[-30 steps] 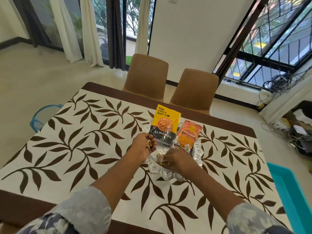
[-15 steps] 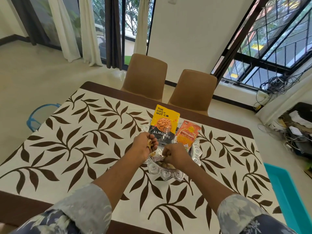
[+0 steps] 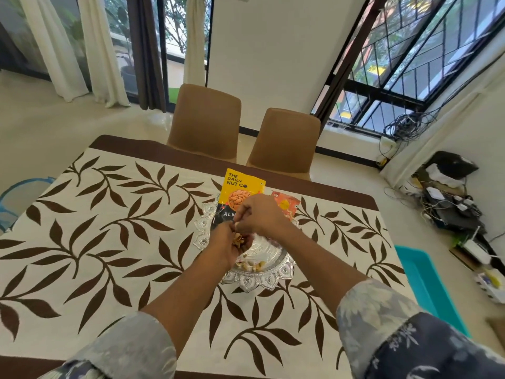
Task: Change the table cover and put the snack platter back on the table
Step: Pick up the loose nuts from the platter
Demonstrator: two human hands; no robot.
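Observation:
A cream table cover with brown leaf print (image 3: 114,231) lies flat over the table. On it stands a silver scalloped snack platter (image 3: 259,280) with a few nuts at its near side. A yellow almond pouch (image 3: 239,188) and an orange snack packet (image 3: 287,202) lean at the platter's far side. My left hand (image 3: 226,244) is cupped over the platter and holds several nuts. My right hand (image 3: 259,214) hovers just above it, fingertips pinched together at the nuts in the left palm.
Two tan chairs (image 3: 205,121) (image 3: 284,138) stand at the table's far edge. A teal bin (image 3: 426,280) sits on the floor at the right, with cables and clutter (image 3: 451,203) beyond it. A blue stool (image 3: 16,198) shows at the left.
My right hand has lifted out of the platter and moved up to my left palm. My left hand has shifted right, over the platter. The view has tilted slightly.

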